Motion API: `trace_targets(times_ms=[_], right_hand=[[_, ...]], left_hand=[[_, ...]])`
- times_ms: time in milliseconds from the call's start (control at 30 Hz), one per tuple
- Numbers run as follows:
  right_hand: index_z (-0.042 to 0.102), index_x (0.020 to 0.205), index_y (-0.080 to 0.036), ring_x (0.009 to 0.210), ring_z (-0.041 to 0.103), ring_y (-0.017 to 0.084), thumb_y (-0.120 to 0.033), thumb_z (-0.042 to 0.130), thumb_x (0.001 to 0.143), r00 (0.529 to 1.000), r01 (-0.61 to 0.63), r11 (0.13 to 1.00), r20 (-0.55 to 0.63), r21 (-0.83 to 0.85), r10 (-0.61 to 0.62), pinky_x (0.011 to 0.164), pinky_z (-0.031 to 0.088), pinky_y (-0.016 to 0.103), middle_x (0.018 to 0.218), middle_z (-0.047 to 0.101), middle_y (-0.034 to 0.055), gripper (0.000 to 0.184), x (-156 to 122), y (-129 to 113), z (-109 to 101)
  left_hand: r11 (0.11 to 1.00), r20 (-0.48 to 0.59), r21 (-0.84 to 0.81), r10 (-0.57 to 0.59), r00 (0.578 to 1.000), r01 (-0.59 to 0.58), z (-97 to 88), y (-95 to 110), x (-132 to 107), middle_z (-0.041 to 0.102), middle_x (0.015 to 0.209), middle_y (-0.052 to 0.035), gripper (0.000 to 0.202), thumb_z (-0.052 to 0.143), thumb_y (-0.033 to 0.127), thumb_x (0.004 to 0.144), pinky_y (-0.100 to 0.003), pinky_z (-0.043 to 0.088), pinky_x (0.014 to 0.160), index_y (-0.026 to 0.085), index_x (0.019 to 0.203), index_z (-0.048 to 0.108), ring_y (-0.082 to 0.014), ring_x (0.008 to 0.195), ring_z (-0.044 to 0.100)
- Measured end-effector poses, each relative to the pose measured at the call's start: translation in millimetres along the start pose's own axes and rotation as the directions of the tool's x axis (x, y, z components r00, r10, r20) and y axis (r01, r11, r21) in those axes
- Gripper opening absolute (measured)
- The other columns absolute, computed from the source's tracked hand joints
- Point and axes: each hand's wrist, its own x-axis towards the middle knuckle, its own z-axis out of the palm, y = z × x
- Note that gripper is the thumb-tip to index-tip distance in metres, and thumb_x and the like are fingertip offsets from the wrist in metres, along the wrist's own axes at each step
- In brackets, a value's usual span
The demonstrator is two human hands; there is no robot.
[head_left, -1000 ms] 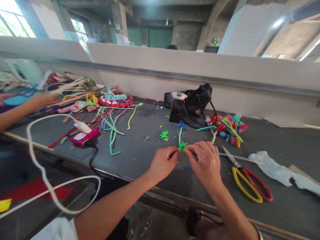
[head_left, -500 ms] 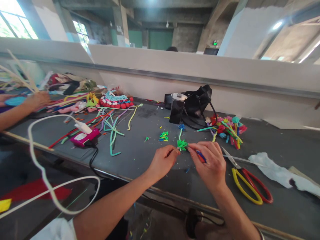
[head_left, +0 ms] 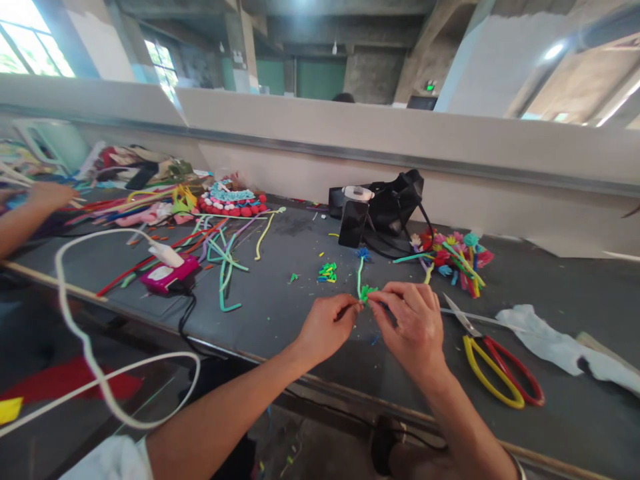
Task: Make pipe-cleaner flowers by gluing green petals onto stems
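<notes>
My left hand (head_left: 326, 325) and my right hand (head_left: 411, 325) meet over the dark grey table (head_left: 280, 307), fingertips pinched together on a small green pipe-cleaner flower (head_left: 367, 293). Only its green tuft shows between the fingers. Just beyond it lies a green stem with a blue flower head (head_left: 361, 257). A little heap of green and yellow offcuts (head_left: 328, 271) lies to the left of that.
Yellow-and-red-handled scissors (head_left: 493, 363) lie right of my right hand, a white cloth (head_left: 555, 343) beyond. Finished colourful flowers (head_left: 453, 257), a black bag (head_left: 395, 207) and a phone (head_left: 353, 221) sit behind. Loose pipe cleaners (head_left: 220, 253), a pink device (head_left: 167, 275) and another person's arm (head_left: 27, 210) are left.
My right hand has closed back in on the green flower, hiding the red-and-blue piece seen in its fingers half a second ago. The other person's hand at far left has moved further left.
</notes>
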Motion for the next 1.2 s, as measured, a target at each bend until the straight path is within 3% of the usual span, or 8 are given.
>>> trace_targets(times_ms=[167, 433, 733, 1033, 1200], right_hand=[[0.073, 0.086, -0.021, 0.085, 0.054, 0.021, -0.021, 0.065, 0.089, 1.0, -0.018, 1.0, 0.019, -0.017, 0.018, 0.075, 0.039, 0.036, 0.089, 0.066, 0.0043, 0.009, -0.6, 0.3, 0.7], [0.072, 0.099, -0.022, 0.087, 0.056, 0.021, -0.024, 0.064, 0.089, 0.999, -0.05, 0.998, -0.013, 0.026, 0.051, 0.077, 0.043, 0.036, 0.093, 0.066, 0.0051, 0.012, -1.5, 7.3, 0.9], [0.073, 0.091, -0.023, 0.084, 0.055, 0.02, -0.022, 0.067, 0.087, 0.999, -0.047, 0.999, -0.003, 0.023, 0.047, 0.077, 0.042, 0.036, 0.09, 0.067, 0.0034, 0.007, -2.9, 6.5, 2.8], [0.072, 0.086, -0.022, 0.084, 0.055, 0.021, -0.021, 0.067, 0.087, 0.999, -0.051, 0.999, 0.009, 0.008, 0.051, 0.075, 0.04, 0.035, 0.087, 0.067, 0.0032, 0.005, -2.5, 5.3, 3.6], [0.072, 0.086, -0.023, 0.085, 0.056, 0.021, -0.022, 0.067, 0.085, 0.998, -0.058, 0.998, 0.017, 0.012, 0.058, 0.075, 0.04, 0.035, 0.089, 0.067, 0.0031, 0.005, -2.4, 4.0, 2.5]], left_hand=[[0.999, 0.012, 0.022, 0.029, 1.0, -0.029, 1.2, -3.4, -0.6, 0.062, 0.067, -0.0004, 0.028, 0.048, 0.027, 0.089, -0.023, 0.034, 0.059, 0.015, 0.084, 0.072, -0.0121, 0.063, 0.049], [0.999, -0.011, -0.039, -0.017, 1.0, 0.017, -0.7, 0.9, 1.2, 0.052, 0.06, 0.0017, 0.029, 0.049, 0.03, 0.088, -0.022, 0.03, 0.055, 0.014, 0.076, 0.069, -0.0111, 0.059, 0.042], [0.995, -0.012, -0.091, -0.043, 0.999, 0.042, -1.0, 3.3, 0.8, 0.059, 0.066, -0.0007, 0.028, 0.049, 0.029, 0.087, -0.023, 0.035, 0.06, 0.013, 0.081, 0.071, -0.0127, 0.064, 0.048], [0.989, -0.025, -0.138, -0.062, 0.998, 0.058, 0.3, 1.4, 1.0, 0.048, 0.058, 0.0027, 0.027, 0.051, 0.03, 0.087, -0.022, 0.03, 0.055, 0.013, 0.079, 0.07, -0.0109, 0.058, 0.041], [0.995, -0.024, -0.098, -0.039, 0.999, 0.037, -0.6, 1.6, 1.3, 0.055, 0.063, 0.0005, 0.027, 0.049, 0.028, 0.087, -0.023, 0.032, 0.058, 0.013, 0.077, 0.07, -0.012, 0.062, 0.045]])
